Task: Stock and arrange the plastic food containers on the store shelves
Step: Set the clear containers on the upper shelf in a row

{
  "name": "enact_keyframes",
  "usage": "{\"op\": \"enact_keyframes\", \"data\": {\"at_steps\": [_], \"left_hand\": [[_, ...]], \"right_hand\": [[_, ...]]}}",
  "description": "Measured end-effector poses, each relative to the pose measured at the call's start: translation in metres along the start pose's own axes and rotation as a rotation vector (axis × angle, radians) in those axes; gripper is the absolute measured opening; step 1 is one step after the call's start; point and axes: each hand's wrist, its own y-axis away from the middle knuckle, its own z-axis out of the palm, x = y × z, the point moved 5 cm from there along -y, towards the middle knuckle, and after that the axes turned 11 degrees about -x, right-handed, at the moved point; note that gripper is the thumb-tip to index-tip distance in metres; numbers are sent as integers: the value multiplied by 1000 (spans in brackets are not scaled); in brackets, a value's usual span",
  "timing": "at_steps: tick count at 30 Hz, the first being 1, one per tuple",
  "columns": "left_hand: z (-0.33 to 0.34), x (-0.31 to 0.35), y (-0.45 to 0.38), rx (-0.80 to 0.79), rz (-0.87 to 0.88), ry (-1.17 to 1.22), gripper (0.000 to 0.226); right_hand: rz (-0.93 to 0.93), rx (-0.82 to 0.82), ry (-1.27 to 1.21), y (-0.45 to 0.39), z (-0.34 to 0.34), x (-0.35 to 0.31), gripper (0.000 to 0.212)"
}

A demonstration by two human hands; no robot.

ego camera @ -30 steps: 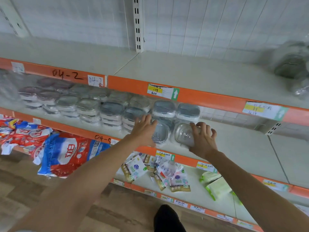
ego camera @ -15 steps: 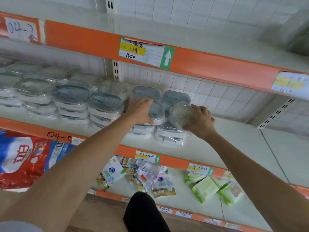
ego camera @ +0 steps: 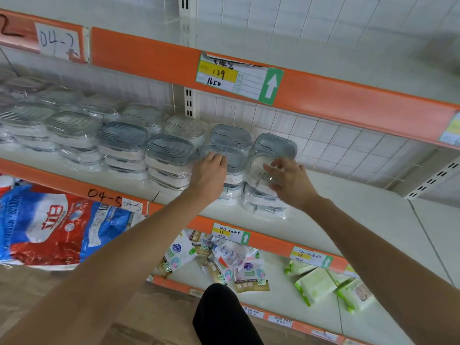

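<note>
Fingers of right hand (ego camera: 290, 181) are spread wide against clear tub (ego camera: 260, 170) atop wrapped stack (ego camera: 263, 202); contents unreadable. Left hand (ego camera: 209, 175) fingers are laid relaxed on grey lid (ego camera: 232, 158).

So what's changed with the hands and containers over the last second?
The right hand let go of the clear-lidded container, now flat on the rightmost stack; its fingers are spread. The left hand still rests on the neighbouring stack. Other stacks unchanged.

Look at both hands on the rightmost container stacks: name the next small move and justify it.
Probably the right hand should press the pale-lidded container down and level onto its stack: it looks tilted there, fingers spread over it, while the left hand rests on the neighbouring stack.
</note>
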Motion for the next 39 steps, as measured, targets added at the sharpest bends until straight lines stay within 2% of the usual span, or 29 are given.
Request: {"op": "enact_keyframes", "data": {"at_steps": [2, 3, 6, 10, 14, 17, 20, 22, 25, 27, 30, 35, 39], "left_hand": [[9, 7, 5, -17, -18, -76, 58], [11, 9, 6, -24, -39, -119, 62], [14, 16, 8, -55, -79, -193, 70], [12, 17, 4, -85, -76, -176, 74], [16, 14, 8, -192, -44, -25, 81], [14, 12, 12, -243, -24, 56, 83], [5, 12, 13, -303, -1, 118, 84], [-4, 10, 16, -318, 20, 144, 82], [-22, 9, 29, -229, 91, 100, 74], [-35, 7, 44, -178, 129, 64, 59], [-56, 3, 71, -206, 164, 59, 37], [-98, -2, 125, -273, 201, 67, 28], [-148, 2, 175, -176, 187, 40, 28]], "right_hand": [[-23, 115, -11, 10, 11, -12, 54], [1, 117, 3, 13, 18, -16, 56], [98, 2, 26, 13, 37, -21, 60], [131, -115, 134, 4, 39, -17, 64], [130, -228, 286, 11, 43, -19, 74], [135, -286, 311, 11, 38, -23, 83], [132, -362, 306, 9, 28, -24, 83], [144, -394, 265, 10, 21, -27, 80], [144, -393, 247, 16, 9, -36, 76], [128, -369, 240, 25, 0, -45, 72], [71, -340, 227, 42, -18, -62, 57], [28, -328, 207, 90, -60, -90, 40], [65, -243, 187, 141, -101, -104, 34]]}}
